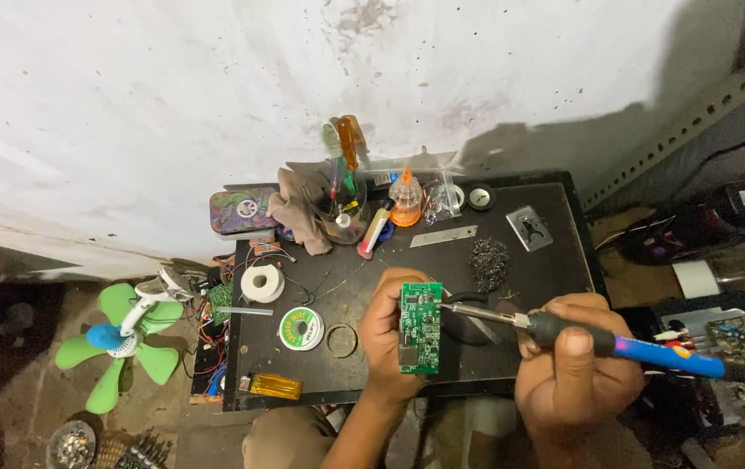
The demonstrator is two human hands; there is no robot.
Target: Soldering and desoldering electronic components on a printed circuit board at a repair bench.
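Note:
My left hand (384, 334) holds a small green circuit board (420, 327) upright above the front of the black work table (555, 260). My right hand (576, 369) grips a soldering iron (616, 345) with a dark grip and blue handle. Its metal tip points left and sits at the board's right edge. A dark pair of pliers lies on the table just behind the tip.
On the table: a green solder spool (301, 328), a white tape roll (262, 283), a ball of steel wool (488, 263), a cup of screwdrivers (344, 204), an orange-capped bottle (405, 200). A green fan blade (121, 343) lies on the floor to the left. Cluttered shelves stand to the right.

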